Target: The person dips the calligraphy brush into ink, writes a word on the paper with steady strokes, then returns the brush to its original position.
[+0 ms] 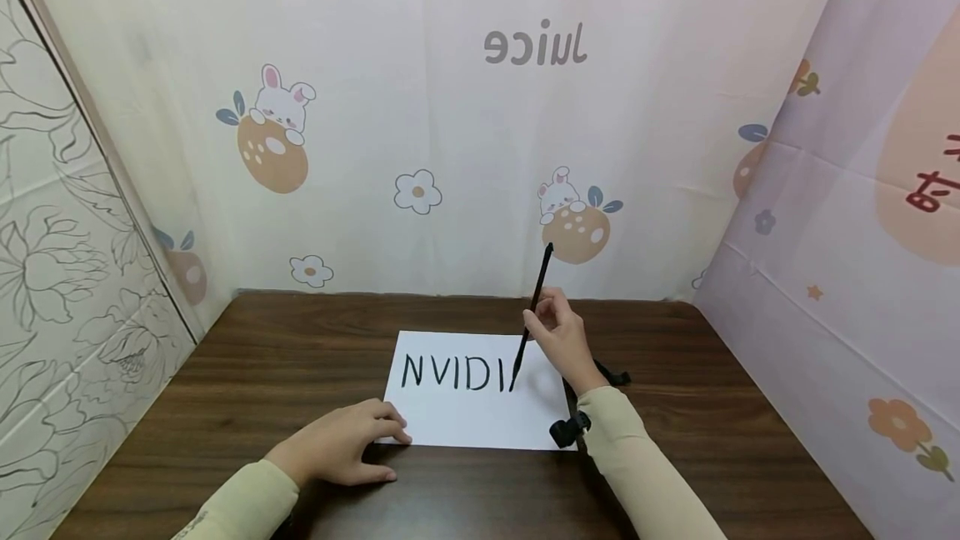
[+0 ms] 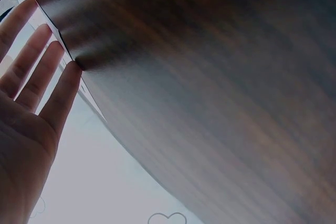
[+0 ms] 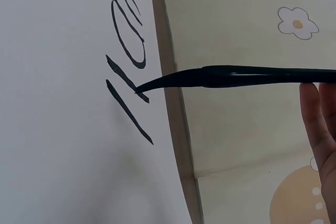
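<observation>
My right hand (image 1: 566, 342) pinches a black calligraphy brush (image 1: 542, 273) high on its handle, the handle leaning up and away. Under the brush lies a white sheet of paper (image 1: 468, 430) with "NVIDI" in black strokes and one slanted stroke to the right of the last letter. In the right wrist view the curved dark tip of the brush (image 3: 252, 76) overlaps the last strokes on the sheet. My left hand (image 1: 341, 442) rests palm down with its fingertips at the sheet's lower left corner. Spread, fairly straight fingers (image 2: 65, 95) show in the left wrist view.
The sheet lies on a dark wooden table (image 1: 300, 332). A patterned curtain (image 1: 360, 107) hangs along the table's back edge, with more patterned cloth at both sides. A black strap with a small device (image 1: 570, 429) is at the right wrist, over the sheet's lower right corner.
</observation>
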`<state>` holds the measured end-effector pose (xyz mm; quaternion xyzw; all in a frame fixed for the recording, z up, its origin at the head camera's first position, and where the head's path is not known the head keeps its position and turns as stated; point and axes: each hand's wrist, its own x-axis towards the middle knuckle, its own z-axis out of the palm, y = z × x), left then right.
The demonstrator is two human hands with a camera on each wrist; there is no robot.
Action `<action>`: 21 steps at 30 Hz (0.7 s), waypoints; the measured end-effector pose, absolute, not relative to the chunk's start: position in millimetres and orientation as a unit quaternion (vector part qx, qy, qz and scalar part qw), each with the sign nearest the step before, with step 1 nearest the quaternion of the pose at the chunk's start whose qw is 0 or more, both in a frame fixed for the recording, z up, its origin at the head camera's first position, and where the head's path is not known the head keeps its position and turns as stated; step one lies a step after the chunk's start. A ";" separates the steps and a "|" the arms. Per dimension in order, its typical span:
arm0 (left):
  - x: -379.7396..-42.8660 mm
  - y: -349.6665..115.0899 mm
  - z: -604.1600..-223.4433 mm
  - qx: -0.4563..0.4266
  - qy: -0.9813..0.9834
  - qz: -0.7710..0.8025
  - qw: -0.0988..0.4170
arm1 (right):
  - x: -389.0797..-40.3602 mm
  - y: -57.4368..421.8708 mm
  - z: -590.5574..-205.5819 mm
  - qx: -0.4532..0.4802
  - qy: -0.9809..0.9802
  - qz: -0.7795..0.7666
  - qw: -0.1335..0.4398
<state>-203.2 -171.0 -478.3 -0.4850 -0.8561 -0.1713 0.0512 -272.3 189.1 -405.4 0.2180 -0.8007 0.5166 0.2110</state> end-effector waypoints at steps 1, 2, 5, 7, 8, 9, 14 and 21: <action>-203.4 -171.0 -478.4 -0.485 -0.856 -0.171 0.051 | -272.8 189.8 -404.6 0.215 -0.801 0.515 0.219; -203.4 -170.9 -478.6 -0.485 -0.856 -0.171 0.051 | -273.4 190.5 -404.2 0.211 -0.801 0.513 0.226; -203.6 -170.8 -479.2 -0.484 -0.857 -0.171 0.050 | -274.9 191.9 -403.2 0.197 -0.801 0.507 0.250; -203.8 -170.8 -479.6 -0.484 -0.857 -0.171 0.049 | -275.9 192.8 -403.4 0.187 -0.803 0.502 0.263; -203.8 -170.8 -479.6 -0.484 -0.857 -0.171 0.049 | -276.6 193.3 -403.7 0.182 -0.803 0.503 0.265; -203.8 -170.9 -479.7 -0.484 -0.857 -0.171 0.049 | -277.0 193.7 -403.9 0.178 -0.802 0.505 0.265; -203.6 -171.2 -479.9 -0.487 -0.854 -0.174 0.053 | -282.0 196.1 -407.1 0.155 -0.802 0.517 0.257; -202.9 -170.8 -478.5 -0.484 -0.857 -0.173 0.049 | -309.3 208.2 -438.1 0.131 -0.791 0.541 0.255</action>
